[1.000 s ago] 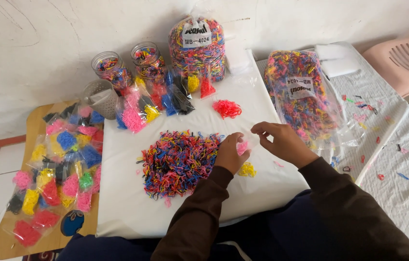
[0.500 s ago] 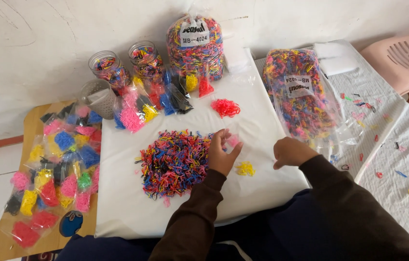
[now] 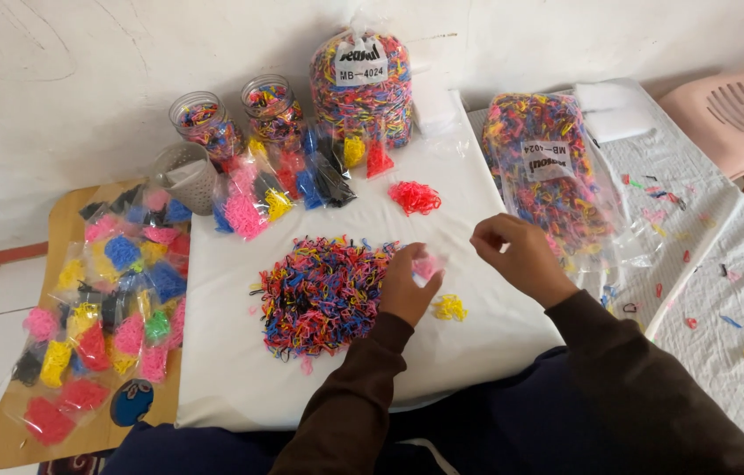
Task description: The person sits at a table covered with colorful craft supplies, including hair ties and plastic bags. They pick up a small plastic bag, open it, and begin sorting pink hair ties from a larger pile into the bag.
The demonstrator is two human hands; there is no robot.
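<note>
white cloth [image 3: 240, 369]: left hand [image 3: 407, 286] pinches pink bands [image 3: 427, 266], right hand [image 3: 521, 259] loosely curled, empty.

Left hand [image 3: 407, 286] rests low with fingers curled, right hand [image 3: 521, 255] raised, fingers pinched together.

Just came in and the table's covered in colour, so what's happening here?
A person sits at a white-covered board sorting tiny elastic bands. The left hand rests at the right edge of a mixed multicolour pile, beside a few pink bands; the right hand hovers above the cloth, fingers pinched. Small separate heaps of yellow and red bands lie nearby. Two large full bags and two jars stand at the back, and small single-colour packets lie on a wooden board to the left.
</note>
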